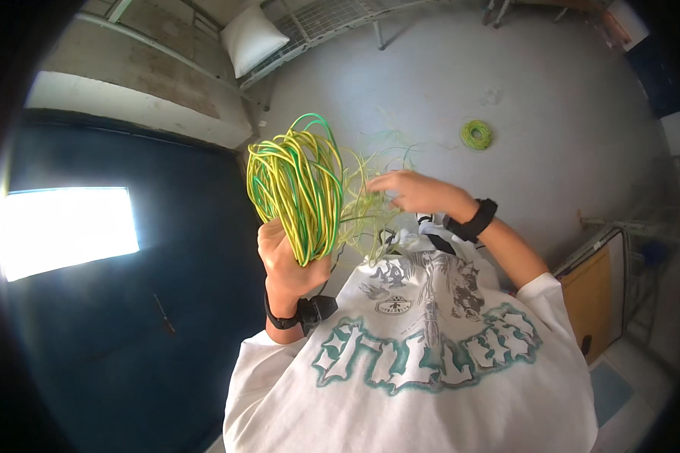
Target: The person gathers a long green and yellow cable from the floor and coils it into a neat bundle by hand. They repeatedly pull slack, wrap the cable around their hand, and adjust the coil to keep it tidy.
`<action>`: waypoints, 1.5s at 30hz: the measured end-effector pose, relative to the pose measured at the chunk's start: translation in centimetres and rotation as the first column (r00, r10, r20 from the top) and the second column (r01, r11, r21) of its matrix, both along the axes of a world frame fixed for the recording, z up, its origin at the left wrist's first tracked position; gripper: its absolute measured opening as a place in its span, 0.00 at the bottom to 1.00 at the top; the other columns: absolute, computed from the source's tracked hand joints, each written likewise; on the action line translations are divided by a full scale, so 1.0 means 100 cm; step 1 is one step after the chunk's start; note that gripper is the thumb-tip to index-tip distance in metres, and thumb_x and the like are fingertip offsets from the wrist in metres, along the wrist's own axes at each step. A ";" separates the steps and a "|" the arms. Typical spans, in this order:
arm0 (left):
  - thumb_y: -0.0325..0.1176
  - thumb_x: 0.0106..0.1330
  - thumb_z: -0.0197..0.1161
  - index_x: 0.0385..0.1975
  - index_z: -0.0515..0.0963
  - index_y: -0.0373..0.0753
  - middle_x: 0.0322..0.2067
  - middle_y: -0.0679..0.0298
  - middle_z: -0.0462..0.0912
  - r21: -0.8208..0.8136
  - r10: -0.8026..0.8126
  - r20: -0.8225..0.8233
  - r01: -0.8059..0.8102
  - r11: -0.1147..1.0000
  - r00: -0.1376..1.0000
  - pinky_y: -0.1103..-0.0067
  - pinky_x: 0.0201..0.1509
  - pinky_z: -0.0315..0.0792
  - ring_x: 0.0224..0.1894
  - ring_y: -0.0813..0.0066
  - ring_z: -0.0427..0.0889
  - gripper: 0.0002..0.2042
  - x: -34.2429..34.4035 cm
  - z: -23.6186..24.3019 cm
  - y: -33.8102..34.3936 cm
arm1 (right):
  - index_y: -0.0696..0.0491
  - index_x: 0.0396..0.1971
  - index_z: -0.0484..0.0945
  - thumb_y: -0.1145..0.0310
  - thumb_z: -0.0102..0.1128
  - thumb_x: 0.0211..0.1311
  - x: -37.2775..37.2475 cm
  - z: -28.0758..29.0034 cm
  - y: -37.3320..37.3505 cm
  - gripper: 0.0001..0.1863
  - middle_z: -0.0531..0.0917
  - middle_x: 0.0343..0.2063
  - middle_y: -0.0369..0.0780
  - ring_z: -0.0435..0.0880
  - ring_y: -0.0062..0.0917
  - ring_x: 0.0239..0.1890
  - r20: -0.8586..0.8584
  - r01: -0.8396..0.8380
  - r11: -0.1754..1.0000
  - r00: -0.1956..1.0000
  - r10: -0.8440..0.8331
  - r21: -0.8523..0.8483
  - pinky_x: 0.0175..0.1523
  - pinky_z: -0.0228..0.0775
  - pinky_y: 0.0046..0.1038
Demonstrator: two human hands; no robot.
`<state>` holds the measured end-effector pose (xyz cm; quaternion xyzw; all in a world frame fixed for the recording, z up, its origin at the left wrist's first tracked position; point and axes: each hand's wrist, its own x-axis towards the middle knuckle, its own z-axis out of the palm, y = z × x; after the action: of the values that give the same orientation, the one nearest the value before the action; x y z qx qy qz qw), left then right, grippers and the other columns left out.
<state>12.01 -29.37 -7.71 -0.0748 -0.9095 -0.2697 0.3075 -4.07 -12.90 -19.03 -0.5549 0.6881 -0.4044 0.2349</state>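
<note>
There was one large bundle (295,189) of yellow and green wire, one small coil (483,141) of yellow-green wire and a tangle of loose strands (361,204), too many to count. Two hands were in view, each with one black band at the wrist. The left hand (282,263) was closed around the bundle's lower end, so that the loops stood up above the fist. The right hand (423,192) was raised beside the strands, its fingers stretched forward and slightly bent; whether they pinched a wire I could not tell.

The coil lay on the grey floor (400,83), well apart from both hands and nearer the floor's far edge than the person. Along that edge stood a metal frame (317,26) with a mesh top, and one white pillow (253,39) rested at its left end. To the left was a dark blue door (75,332) with one bright pane (72,230); to the right, a yellow panel (588,302) stood near the floor's right edge.

The strands between the hands were blurred, and their ends were hard to trace. The fist hid the bundle's base. The person's white shirt (431,411) covered the near part of the floor and was cut off below. The pane's glare washed out whatever lay beyond it.
</note>
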 end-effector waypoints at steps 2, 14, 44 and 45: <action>0.23 0.44 0.67 0.21 0.80 0.36 0.22 0.62 0.81 -0.018 0.047 0.043 -0.047 0.999 0.998 0.76 0.31 0.71 0.23 0.65 0.79 0.05 0.006 0.001 -0.005 | 0.58 0.44 0.78 0.76 0.62 0.46 0.009 -0.013 -0.008 0.20 0.80 0.42 0.47 0.78 0.39 0.44 0.077 -0.065 0.993 0.995 0.058 0.101 0.49 0.69 0.34; 0.25 0.52 0.64 0.20 0.78 0.33 0.12 0.64 0.73 0.378 0.272 0.163 -0.315 0.871 0.948 0.81 0.21 0.62 0.13 0.76 0.69 0.04 0.035 -0.027 -0.023 | 0.59 0.22 0.80 0.61 0.60 0.59 -0.028 0.009 0.079 0.15 0.68 0.10 0.32 0.64 0.18 0.16 0.249 0.225 0.974 0.943 -0.220 0.009 0.23 0.55 0.25; 0.23 0.62 0.56 0.28 0.70 0.31 0.17 0.66 0.70 0.782 0.334 -0.175 -0.075 0.618 0.926 0.89 0.13 0.46 0.13 0.91 0.56 0.03 0.065 0.003 -0.039 | 0.60 0.45 0.71 0.77 0.50 0.62 -0.072 -0.194 0.425 0.11 0.78 0.34 0.40 0.77 0.24 0.30 0.757 0.662 0.573 0.012 -0.653 0.484 0.37 0.75 0.24; 0.23 0.60 0.57 0.26 0.70 0.31 0.14 0.67 0.67 0.771 0.344 -0.176 -0.088 0.631 0.922 0.89 0.13 0.45 0.11 0.89 0.55 0.04 0.063 0.007 -0.033 | 0.60 0.45 0.71 0.77 0.50 0.62 -0.063 -0.188 0.407 0.12 0.78 0.35 0.41 0.78 0.24 0.31 0.737 0.638 0.583 0.036 -0.675 0.503 0.39 0.75 0.25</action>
<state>18.27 -32.72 -6.98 0.1290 -0.6592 -0.5658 0.4781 -10.36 27.76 -37.86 0.1306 0.6326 -0.6763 0.3541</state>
